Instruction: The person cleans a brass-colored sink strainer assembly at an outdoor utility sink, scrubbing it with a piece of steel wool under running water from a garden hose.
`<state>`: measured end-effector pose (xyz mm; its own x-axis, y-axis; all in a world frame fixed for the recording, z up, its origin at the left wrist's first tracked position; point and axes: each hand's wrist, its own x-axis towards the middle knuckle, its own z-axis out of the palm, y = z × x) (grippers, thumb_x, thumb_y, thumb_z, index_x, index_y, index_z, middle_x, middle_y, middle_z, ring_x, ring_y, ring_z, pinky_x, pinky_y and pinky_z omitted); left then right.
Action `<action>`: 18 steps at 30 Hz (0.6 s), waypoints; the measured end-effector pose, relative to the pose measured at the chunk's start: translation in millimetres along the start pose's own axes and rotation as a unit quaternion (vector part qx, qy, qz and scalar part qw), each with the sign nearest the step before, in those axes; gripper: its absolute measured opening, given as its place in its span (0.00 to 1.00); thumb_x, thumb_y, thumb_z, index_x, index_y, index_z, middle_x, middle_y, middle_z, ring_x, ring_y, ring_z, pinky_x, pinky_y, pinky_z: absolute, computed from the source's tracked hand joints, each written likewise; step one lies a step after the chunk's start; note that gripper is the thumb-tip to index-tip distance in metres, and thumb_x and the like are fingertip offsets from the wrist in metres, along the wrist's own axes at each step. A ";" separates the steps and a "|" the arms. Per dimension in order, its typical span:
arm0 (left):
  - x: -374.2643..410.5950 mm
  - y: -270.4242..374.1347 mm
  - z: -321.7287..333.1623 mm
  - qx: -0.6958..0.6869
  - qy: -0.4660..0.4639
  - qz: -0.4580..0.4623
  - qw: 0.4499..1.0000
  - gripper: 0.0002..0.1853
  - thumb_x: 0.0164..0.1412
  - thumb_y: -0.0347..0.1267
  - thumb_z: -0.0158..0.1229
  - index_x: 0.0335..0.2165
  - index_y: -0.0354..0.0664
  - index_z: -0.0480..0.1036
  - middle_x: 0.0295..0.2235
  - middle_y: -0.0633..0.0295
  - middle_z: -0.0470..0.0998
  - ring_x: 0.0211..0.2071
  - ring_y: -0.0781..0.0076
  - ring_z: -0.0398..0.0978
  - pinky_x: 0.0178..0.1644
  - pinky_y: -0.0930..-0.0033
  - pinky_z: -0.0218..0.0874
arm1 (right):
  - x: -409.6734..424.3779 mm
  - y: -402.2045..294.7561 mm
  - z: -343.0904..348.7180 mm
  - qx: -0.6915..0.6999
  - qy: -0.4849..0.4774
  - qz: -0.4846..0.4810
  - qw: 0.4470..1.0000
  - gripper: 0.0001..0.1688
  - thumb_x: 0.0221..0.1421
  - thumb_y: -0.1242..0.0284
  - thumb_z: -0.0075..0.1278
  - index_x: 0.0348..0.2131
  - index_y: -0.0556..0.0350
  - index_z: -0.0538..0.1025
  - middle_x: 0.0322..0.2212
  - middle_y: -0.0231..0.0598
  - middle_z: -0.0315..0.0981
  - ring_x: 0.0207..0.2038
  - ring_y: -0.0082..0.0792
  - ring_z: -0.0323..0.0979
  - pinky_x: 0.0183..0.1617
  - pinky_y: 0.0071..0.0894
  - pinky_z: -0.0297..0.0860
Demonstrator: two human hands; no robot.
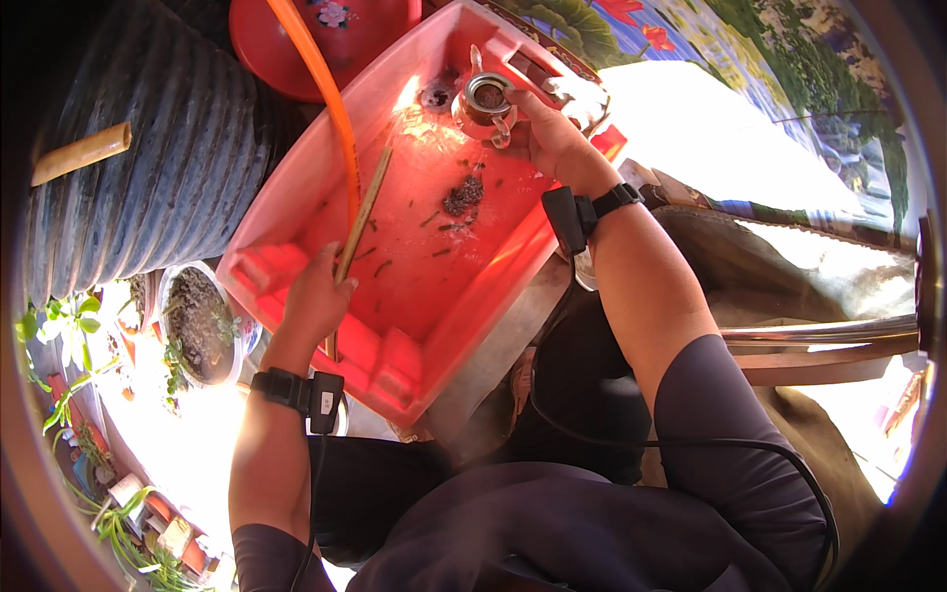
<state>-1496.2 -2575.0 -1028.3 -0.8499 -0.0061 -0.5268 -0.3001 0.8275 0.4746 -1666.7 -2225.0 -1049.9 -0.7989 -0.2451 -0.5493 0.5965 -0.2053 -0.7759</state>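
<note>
A red plastic tub (414, 274) with a little debris and a dark clump (464, 195) on its bottom lies before me. My left hand (317, 296) grips a thin wooden stick (368, 203), which slants up over the tub. At the tub's far end my right hand (544, 133) holds a small glass teapot (484, 111) with a metal-rimmed open top. Beside the pot is a dark round opening (436, 96) in the tub. An orange hose (325, 81) hangs over the near-left wall and runs down behind the stick.
A red basin (259, 44) stands beyond the tub. On the left are a ribbed dark surface (163, 170), a bamboo piece (85, 154) and a pot of soil (198, 325), with green plants (81, 322) nearby. A metal-edged round rim (821, 333) lies at right.
</note>
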 end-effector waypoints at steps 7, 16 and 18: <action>5.1 -12.6 1.7 0.047 0.082 0.043 0.995 0.31 0.58 0.35 0.61 0.59 0.40 0.65 0.50 0.45 0.75 0.49 0.46 0.76 0.53 0.54 0.67 | -7.8 -3.4 23.0 -0.020 -0.035 0.062 0.997 0.27 0.65 0.51 0.46 0.53 0.51 0.72 0.40 0.38 0.78 0.33 0.30 0.77 0.40 0.33 0.76; -7.9 33.5 -14.6 -0.034 0.144 0.131 0.980 0.14 0.60 0.31 0.61 0.44 0.38 0.76 0.38 0.51 0.79 0.38 0.58 0.80 0.44 0.62 0.70 | -11.3 25.0 53.1 -0.183 -0.108 0.074 0.974 0.30 0.60 0.55 0.56 0.52 0.58 0.73 0.37 0.37 0.75 0.28 0.30 0.77 0.35 0.30 0.76; -9.0 31.6 -12.6 -0.035 0.140 0.129 0.981 0.12 0.60 0.30 0.61 0.42 0.37 0.76 0.37 0.52 0.79 0.37 0.59 0.80 0.43 0.62 0.70 | -11.8 32.3 64.3 -0.215 -0.164 0.110 0.957 0.27 0.58 0.55 0.58 0.47 0.57 0.76 0.33 0.36 0.76 0.27 0.29 0.77 0.33 0.28 0.76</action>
<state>-1503.5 -2555.9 -999.7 -0.9841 0.0367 -0.1740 -0.0802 0.7818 0.6183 -1633.1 -2289.7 -1048.6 -0.5491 -0.5360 -0.6412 0.6036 0.2763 -0.7478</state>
